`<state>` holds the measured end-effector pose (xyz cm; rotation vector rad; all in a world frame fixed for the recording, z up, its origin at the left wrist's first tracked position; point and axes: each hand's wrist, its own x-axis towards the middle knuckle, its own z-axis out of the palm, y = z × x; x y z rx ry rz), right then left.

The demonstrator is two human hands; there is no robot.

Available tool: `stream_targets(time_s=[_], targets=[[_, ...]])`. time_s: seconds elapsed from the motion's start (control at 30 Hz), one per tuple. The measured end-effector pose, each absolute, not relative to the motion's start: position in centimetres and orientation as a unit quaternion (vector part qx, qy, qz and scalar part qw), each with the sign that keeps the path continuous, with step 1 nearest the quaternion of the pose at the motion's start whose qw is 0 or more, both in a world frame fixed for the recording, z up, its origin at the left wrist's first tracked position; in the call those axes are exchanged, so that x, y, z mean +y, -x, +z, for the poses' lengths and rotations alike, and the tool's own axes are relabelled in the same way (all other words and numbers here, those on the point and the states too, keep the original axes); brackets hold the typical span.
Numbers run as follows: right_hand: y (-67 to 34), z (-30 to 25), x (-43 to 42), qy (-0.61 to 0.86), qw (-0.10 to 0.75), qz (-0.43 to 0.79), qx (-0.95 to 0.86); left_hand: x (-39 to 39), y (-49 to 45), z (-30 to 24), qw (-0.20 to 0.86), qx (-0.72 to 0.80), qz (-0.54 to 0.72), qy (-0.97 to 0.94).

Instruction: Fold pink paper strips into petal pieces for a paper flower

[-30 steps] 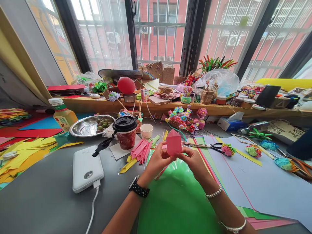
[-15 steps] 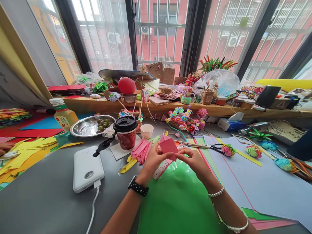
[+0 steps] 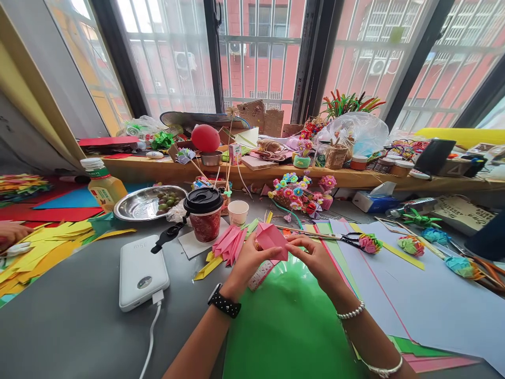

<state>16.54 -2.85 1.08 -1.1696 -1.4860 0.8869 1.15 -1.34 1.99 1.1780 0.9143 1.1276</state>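
A small piece of folded pink paper [image 3: 271, 235] is raised over the green mat [image 3: 292, 316]. My left hand [image 3: 249, 259] pinches its left and lower side, thumb across the front. At its right edge, the fingertips and thumb of my right hand [image 3: 315, 258] close on the paper. Just left of my left hand lies a pile of folded pink strips [image 3: 230, 245] with yellow strips [image 3: 207, 267] under it. A patterned strip [image 3: 260, 275] rests below the paper, partly covered by my left hand.
A lidded cup [image 3: 203, 216], a paper cup [image 3: 238, 212] and a white power bank [image 3: 144, 272] stand to the left. Scissors [image 3: 349, 239] and paper buds [image 3: 370, 243] lie on white sheets at right. Another person's hand [image 3: 11, 234] is at the far left by yellow strips.
The pink paper has tilted slightly, showing a fold line across its face, and my right fingers have shifted a little along its edge. The other person's hand at far left has moved up.
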Motion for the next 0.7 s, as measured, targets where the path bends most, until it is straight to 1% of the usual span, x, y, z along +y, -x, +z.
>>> stream_targets(time_s=[0.1, 0.2, 0.47, 0.6, 0.7], targets=[[-16.6, 1.2, -2.9, 0.484, 0.507, 0.364, -0.613, -1.5, -1.2, 2.1, 0.604, 0.391, 0.47, -0.511], [-16.5, 1.2, -2.9, 0.479, 0.508, 0.368, -0.613, -1.5, -1.3, 2.0, 0.592, 0.395, 0.48, -0.514], [-16.1, 0.8, -3.0, 0.438, 0.508, 0.464, -0.579, -1.7, -2.0, 1.5, 0.591, 0.363, 0.513, -0.506], [-16.7, 0.6, -2.6, 0.462, 0.519, 0.459, -0.554, -1.1, -1.2, 1.6, 0.592, 0.395, 0.498, -0.495], [-17.3, 0.7, -2.3, 0.468, 0.503, 0.464, -0.559, -0.4, 0.1, 2.0, 0.583, 0.423, 0.492, -0.49]])
